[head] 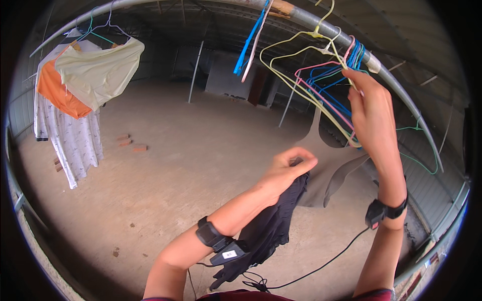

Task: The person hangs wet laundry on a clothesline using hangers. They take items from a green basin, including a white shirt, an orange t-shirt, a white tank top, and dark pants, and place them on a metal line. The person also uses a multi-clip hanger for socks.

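My right hand (pixel 373 109) pinches one sloping arm of a yellow wire hanger (pixel 286 42), high up by the rail. From my left hand (pixel 288 167), its thumb and fingers curled together, a dark, gathered garment (pixel 273 225) hangs down past my forearm. Just beyond that hand is a grey-brown sleeveless top (pixel 320 165), with one strap rising toward the hangers. A pink hanger (pixel 324 64) and several blue hangers (pixel 327 88) crowd in behind the yellow one. Part of the dark garment is hidden by my left wrist and forearm.
A curved metal rail (pixel 335 34) spans overhead. Cream briefs (pixel 101 71), an orange garment (pixel 62 90) and a patterned white garment (pixel 84 146) hang at left. Bricks (pixel 139 148) lie on the concrete floor. A black cable (pixel 320 269) trails from my wrist strap.
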A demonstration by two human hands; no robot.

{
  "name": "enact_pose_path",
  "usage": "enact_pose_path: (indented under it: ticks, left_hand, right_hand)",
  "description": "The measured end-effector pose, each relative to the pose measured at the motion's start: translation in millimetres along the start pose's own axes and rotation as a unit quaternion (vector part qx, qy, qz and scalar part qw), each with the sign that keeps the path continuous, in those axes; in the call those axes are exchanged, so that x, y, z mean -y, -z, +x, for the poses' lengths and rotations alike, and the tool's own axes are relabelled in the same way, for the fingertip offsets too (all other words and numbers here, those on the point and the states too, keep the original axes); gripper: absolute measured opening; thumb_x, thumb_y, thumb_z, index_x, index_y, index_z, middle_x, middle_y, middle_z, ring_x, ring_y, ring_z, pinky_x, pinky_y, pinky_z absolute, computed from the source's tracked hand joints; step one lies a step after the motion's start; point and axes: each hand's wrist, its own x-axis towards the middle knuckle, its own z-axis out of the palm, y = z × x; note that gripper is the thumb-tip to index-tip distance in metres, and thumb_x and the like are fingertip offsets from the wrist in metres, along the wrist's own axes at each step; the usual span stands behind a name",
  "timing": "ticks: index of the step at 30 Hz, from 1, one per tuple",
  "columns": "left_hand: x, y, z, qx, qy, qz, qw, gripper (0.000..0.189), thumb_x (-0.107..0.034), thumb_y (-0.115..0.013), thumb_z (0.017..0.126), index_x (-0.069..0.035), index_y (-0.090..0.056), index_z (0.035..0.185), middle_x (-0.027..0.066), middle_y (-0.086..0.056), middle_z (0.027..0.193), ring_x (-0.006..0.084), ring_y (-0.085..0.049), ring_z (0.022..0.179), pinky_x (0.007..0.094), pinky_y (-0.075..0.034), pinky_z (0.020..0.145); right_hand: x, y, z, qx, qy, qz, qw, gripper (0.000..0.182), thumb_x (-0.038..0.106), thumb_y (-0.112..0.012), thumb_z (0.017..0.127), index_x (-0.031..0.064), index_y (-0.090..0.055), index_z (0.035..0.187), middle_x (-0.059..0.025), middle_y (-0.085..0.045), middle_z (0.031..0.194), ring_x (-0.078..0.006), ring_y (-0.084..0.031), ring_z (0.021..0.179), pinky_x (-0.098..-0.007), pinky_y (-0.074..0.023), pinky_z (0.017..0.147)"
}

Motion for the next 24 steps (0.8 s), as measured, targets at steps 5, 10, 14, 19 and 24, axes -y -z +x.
enact_pose_path:
  ticks: [5, 10, 14, 19, 24]
  left_hand:
    - [-8, 41, -49, 0.015, 0.077, 0.070, 0.994, 0.023, -0.004, -0.061, 0.080, -0.007, -0.056, 0.102, 0.0006, -0.056, 0.086, 0.0070, -0.051, 0.077, 0.0185, -0.041, 0.066]
    - [5, 98, -104, -0.053, 0.130, 0.126, 0.982, 0.035, 0.011, -0.049, 0.072, -0.006, -0.052, 0.104, 0.0002, -0.054, 0.085, 0.0070, -0.050, 0.077, 0.0191, -0.041, 0.066]
    - [12, 129, -139, -0.102, 0.149, 0.153, 0.971, 0.039, 0.013, -0.047, 0.068, -0.006, -0.051, 0.102, -0.0019, -0.050, 0.082, 0.0060, -0.047, 0.076, 0.0190, -0.039, 0.065]
    - [-4, 149, -176, -0.143, 0.163, 0.229, 0.949, 0.036, 0.008, -0.048, 0.067, -0.006, -0.052, 0.099, 0.0008, -0.050, 0.081, 0.0082, -0.047, 0.072, 0.0213, -0.039, 0.059]
    - [-42, 163, -198, -0.163, 0.206, 0.298, 0.918, 0.043, 0.013, -0.043, 0.062, -0.002, -0.049, 0.102, 0.0023, -0.053, 0.087, 0.0093, -0.052, 0.082, 0.0202, -0.042, 0.072]
  right_hand:
    - [43, 35, -81, 0.045, -0.014, 0.008, 0.999, 0.050, -0.015, -0.044, 0.074, -0.0017, -0.044, 0.121, -0.0197, -0.050, 0.086, -0.0347, -0.052, 0.066, -0.0368, -0.0429, 0.057]
    - [71, -18, -213, 0.035, -0.291, 0.240, 0.925, 0.043, -0.010, -0.044, 0.083, -0.0035, -0.041, 0.126, -0.0160, -0.054, 0.092, -0.0142, -0.049, 0.052, -0.0240, -0.0385, 0.047]
    - [69, -83, -275, 0.169, -0.437, 0.420, 0.777, 0.033, -0.002, -0.050, 0.085, -0.0046, -0.048, 0.117, -0.0089, -0.053, 0.081, -0.0064, -0.044, 0.051, -0.0199, -0.0327, 0.044]
    - [75, -145, -327, 0.263, -0.390, 0.449, 0.760, 0.025, 0.006, -0.054, 0.086, -0.0036, -0.053, 0.109, 0.0011, -0.043, 0.061, -0.0057, -0.037, 0.051, -0.0201, -0.0311, 0.045]
    - [78, -155, -351, 0.104, -0.401, 0.522, 0.745, 0.024, 0.006, -0.055, 0.086, -0.0003, -0.054, 0.109, 0.0047, -0.037, 0.057, -0.0042, -0.032, 0.052, -0.0201, -0.0293, 0.047]
